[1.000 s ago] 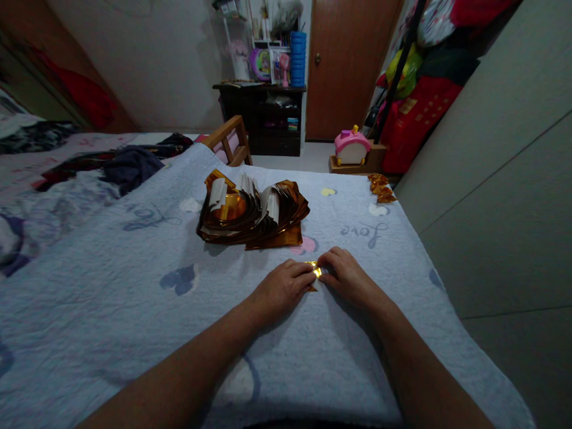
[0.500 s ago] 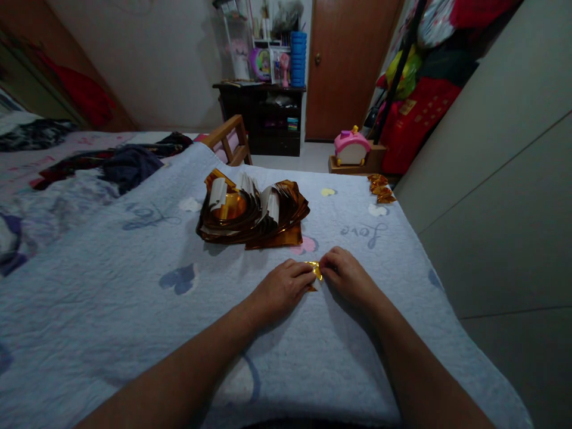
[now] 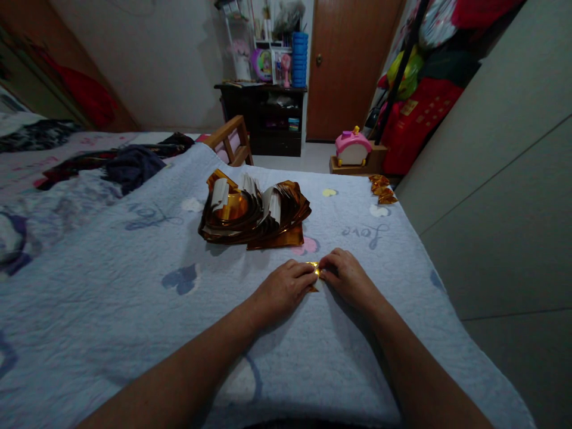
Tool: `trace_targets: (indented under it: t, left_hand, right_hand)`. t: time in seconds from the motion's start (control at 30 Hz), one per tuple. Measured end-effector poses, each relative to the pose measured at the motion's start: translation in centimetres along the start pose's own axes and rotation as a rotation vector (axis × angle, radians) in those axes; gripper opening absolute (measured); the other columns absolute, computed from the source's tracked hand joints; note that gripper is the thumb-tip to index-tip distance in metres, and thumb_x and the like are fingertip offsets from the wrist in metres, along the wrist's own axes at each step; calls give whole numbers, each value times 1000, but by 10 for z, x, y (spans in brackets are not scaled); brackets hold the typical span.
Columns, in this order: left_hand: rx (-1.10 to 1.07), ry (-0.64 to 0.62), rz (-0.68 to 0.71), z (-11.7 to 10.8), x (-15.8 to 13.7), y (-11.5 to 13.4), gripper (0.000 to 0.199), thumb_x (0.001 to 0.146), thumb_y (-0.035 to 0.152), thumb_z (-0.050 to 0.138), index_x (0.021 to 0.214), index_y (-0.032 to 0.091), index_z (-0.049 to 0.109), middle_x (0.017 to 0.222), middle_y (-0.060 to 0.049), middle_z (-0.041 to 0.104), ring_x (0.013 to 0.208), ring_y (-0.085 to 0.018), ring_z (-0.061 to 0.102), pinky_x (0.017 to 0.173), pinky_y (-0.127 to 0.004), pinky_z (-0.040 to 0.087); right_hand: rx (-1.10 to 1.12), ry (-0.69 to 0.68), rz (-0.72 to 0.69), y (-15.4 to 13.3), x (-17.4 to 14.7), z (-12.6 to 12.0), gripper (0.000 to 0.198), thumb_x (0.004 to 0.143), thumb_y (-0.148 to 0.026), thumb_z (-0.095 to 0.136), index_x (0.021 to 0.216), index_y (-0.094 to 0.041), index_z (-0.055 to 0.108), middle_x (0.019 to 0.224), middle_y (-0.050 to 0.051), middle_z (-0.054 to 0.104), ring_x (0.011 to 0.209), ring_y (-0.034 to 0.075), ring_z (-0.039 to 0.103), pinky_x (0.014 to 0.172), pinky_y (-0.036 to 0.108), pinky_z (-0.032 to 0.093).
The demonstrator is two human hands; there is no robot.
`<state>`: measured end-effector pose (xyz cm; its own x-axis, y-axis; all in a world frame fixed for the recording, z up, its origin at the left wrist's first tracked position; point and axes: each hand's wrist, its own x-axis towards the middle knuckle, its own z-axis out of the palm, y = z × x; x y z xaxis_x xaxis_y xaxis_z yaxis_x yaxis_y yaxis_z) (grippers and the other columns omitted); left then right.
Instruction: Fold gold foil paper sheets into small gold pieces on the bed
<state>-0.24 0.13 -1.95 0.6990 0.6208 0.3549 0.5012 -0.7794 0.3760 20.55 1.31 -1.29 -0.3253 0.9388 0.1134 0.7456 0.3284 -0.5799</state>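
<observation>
A small piece of shiny gold foil paper (image 3: 313, 264) lies on the bedspread between my two hands, mostly covered by fingers. My left hand (image 3: 286, 288) rests over its left part, fingers pressing it down. At its right edge, my right hand (image 3: 343, 275) pinches the foil between thumb and fingertips. Beyond my hands stands a thick bundle of gold foil sheets with pale backs (image 3: 254, 214), bent into curves. Several folded gold foil pieces (image 3: 382, 189) sit at the far right corner.
The light blue bedspread (image 3: 116, 298) has hearts and lettering. Rumpled clothes (image 3: 134, 167) lie at the left. A wooden chair (image 3: 232, 140) and a pink toy (image 3: 353, 147) stand past the far edge. A pale cabinet (image 3: 500, 196) borders the right side.
My right fingers have moved slightly left over the foil, and less of it shows between the hands. The left hand stays pressed on it.
</observation>
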Motion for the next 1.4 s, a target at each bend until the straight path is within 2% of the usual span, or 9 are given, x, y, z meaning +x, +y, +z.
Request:
trace_targets:
  t: [0.33,0.47,0.57,0.7,0.9,1.03,1.13,1.3,1.4]
  left_hand:
    - [0,-2,8,1,-1,-1,26,99,20,57,124,18,63,124,-8,68,109,-23,59,95,-41,52]
    - [5,11,16,2,-1,-2,23,98,19,57,121,19,64,121,-8,69,106,-22,60,93,-40,53]
    - [-7,16,18,2,-1,-2,25,97,18,59,122,18,63,122,-8,69,107,-22,60,94,-40,53]
    - [-42,23,14,0,-2,-2,27,95,14,60,122,19,62,122,-8,68,107,-22,59,93,-41,53]
    - [-95,57,-100,-6,-5,-4,11,93,13,61,101,19,59,109,-7,65,103,-22,58,91,-38,52]
    - [-47,74,-152,-11,-7,-7,8,90,15,63,88,19,57,98,-6,63,94,-22,58,83,-36,52]
    - [-45,61,-130,-12,-7,-8,5,92,14,61,89,18,60,97,-7,66,93,-21,60,83,-35,52]
    - [-35,81,-72,-10,-8,-8,9,95,16,58,95,19,66,95,-6,71,89,-20,63,81,-34,52]
    - [-56,66,-50,-13,-10,-7,13,94,16,58,102,20,68,101,-7,72,94,-21,63,83,-36,53]
  right_hand:
    - [19,-31,-30,4,-3,-4,20,78,-12,72,96,-19,67,97,6,62,95,22,57,85,37,45]
    - [65,-41,-39,8,-4,-8,24,76,-12,72,98,-20,64,97,5,61,90,20,56,80,34,45]
    - [115,-9,-51,9,-2,-9,23,80,-14,67,102,-21,62,98,5,61,88,19,56,79,33,46]
    - [59,54,-90,5,2,-1,23,89,-12,58,110,-19,64,105,9,60,99,22,55,90,38,45]
    - [-39,31,-76,1,4,4,13,87,-10,60,92,-20,67,98,7,59,96,22,53,88,37,42]
    - [-20,42,-78,0,3,1,13,83,-8,64,90,-19,63,97,6,59,95,22,52,86,35,42]
    - [-8,58,-89,-2,3,0,15,82,-6,64,90,-19,61,96,6,59,93,22,52,83,35,41]
    - [-1,-47,-152,-7,4,-3,14,84,-6,62,83,-20,64,93,5,63,92,21,53,85,36,40]
    - [12,-65,-153,-11,3,-6,17,84,-3,59,82,-20,62,90,4,64,88,20,53,81,34,41]
